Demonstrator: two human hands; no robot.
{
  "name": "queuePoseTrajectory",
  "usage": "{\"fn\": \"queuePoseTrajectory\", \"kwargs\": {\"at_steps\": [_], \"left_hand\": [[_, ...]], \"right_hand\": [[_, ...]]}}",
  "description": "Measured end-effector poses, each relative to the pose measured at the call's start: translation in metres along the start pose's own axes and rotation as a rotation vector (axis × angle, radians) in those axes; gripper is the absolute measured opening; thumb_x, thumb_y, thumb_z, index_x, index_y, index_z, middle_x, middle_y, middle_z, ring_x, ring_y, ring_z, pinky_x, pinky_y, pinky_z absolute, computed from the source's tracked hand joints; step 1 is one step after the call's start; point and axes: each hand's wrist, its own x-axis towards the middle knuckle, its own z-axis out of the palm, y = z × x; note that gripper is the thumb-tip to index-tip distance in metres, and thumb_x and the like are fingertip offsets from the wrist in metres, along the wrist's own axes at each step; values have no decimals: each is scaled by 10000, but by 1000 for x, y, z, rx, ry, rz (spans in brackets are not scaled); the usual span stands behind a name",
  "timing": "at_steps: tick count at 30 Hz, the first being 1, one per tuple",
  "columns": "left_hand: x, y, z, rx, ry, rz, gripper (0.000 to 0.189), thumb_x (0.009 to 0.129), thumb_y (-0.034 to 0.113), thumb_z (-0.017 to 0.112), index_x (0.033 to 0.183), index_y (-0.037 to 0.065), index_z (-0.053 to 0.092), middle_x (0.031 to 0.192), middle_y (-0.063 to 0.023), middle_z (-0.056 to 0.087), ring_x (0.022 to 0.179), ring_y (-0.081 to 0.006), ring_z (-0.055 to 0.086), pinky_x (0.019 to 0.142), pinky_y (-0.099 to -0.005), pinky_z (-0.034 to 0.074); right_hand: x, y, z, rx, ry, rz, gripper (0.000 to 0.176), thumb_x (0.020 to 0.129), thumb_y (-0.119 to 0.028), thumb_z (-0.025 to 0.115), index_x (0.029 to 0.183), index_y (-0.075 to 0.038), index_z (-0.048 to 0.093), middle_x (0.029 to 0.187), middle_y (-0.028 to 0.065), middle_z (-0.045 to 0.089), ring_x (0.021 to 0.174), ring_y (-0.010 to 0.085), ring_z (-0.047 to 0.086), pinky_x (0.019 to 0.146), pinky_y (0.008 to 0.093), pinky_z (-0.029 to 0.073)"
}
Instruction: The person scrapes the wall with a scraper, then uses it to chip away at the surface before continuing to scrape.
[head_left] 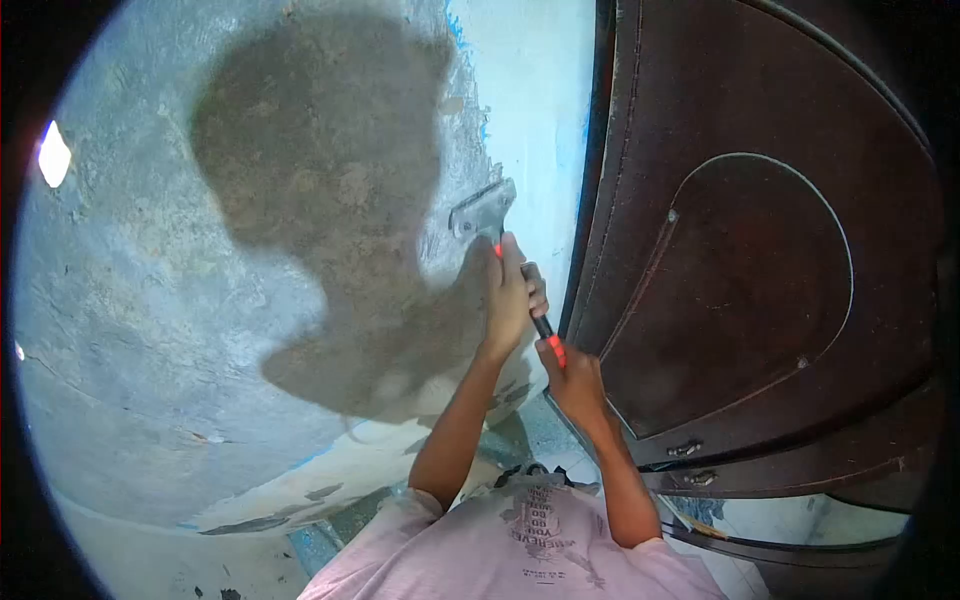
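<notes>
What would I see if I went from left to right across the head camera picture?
A bright spot of light, head-shaped shadow, left hand gripping the scraper, right hand on its handle end, dark brown door.

Only text: dark block print on the T-shirt (pixel 545 535), bottom centre of frame. It's upside down to camera and too small and blurred to read. Scraper (pixel 483 208): no legible marking.
</notes>
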Motion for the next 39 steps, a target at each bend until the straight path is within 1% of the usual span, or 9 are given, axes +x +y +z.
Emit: {"fn": "queuePoseTrajectory", "kwargs": {"at_steps": [6,9,14,18,23,33,34,37,39], "left_hand": [[8,14,12,-48,34,-7,451,1037,580,382,892,154,402,596,56,320,440,-67,307,406,-235,274],[8,4,4,-47,-65,11,453,1039,578,378,908,146,400,594,55,318,441,-68,306,407,-235,272],[1,-5,1,-13,1,-16,460,1038,580,382,924,136,408,605,57,316,449,-64,295,413,-244,270],[6,15,13,-74,11,-20,468,1024,602,398,925,145,393,599,55,324,446,-65,301,405,-244,263],[1,-16,-5,-50,14,-58,468,1019,605,413,941,146,369,601,46,335,449,-69,314,400,-248,266],[4,-11,-7,-26,50,-56,456,1037,581,383,884,151,384,590,54,305,441,-65,303,398,-238,263],[7,-2,-1,-24,11,-33,455,1037,578,387,885,150,386,590,53,309,437,-66,301,398,-239,266],[7,12,4,-41,-2,23,458,1031,583,403,893,146,395,591,48,319,433,-66,302,401,-236,273],[4,2,-1,-66,-41,-20,465,1028,589,403,900,142,398,594,46,324,432,-63,300,401,-236,274]], "right_hand": [[12,-16,-14,22,9,-9,360,999,-322,592,902,22,640,627,244,555,621,463,611,539,461,452],[6,-20,-20,-9,-70,100,365,998,-335,588,922,17,647,647,243,566,639,453,627,559,456,463],[-3,-7,-8,41,8,-7,405,1014,-357,558,918,27,641,664,231,573,646,430,623,583,447,460],[9,-28,-30,-17,-91,118,430,1006,-391,568,935,24,652,667,249,571,674,449,622,605,468,464],[-4,-1,-8,64,-45,82,476,1013,-423,538,918,28,653,650,258,552,672,457,618,598,491,458],[-3,8,6,28,-16,11,421,1009,-379,568,910,23,646,618,235,548,604,432,618,561,460,457],[4,7,8,36,71,-131,398,1014,-362,559,917,11,657,622,221,570,612,421,631,564,458,468],[11,-19,-12,12,-52,71,373,1014,-352,555,929,-8,671,634,206,589,622,416,637,584,459,475],[1,-13,-4,19,-17,30,370,1012,-350,559,931,-7,672,632,202,584,614,412,635,575,448,471]]}}
